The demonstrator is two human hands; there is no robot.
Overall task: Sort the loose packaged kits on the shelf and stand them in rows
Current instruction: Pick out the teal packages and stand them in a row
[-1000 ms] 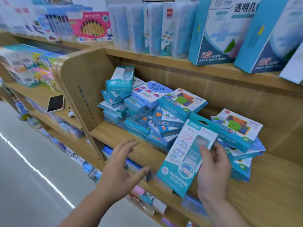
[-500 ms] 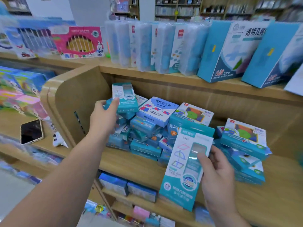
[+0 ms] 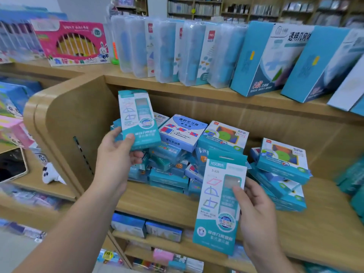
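Head view, left to right. Left hand [image 3: 116, 160] is clamped on the lower end of the left kit [image 3: 137, 119], a tall teal hang-card pack, thumb on the front face and fingers behind. Kit is upright, above the hand, in front of the left end of the pile [image 3: 177, 154]; can't tell if it touches the pile. Probably held face-out so the design can be matched.

Pile is flat boxes heaped at mixed angles, far middle of the shelf [image 3: 157, 201], no rows yet.

Right kit [image 3: 220, 205] has the same teal design, upright, near the shelf's front edge, in front of the pile. Right hand [image 3: 256, 213] is clamped on its right side, thumb on the clear window, fingers behind; kit sits left of the palm.

Matching kits, one per hand, look like one sort group. Bare shelf board at the front gives room to stand them. Right stack [image 3: 281, 174] has no hand on it.
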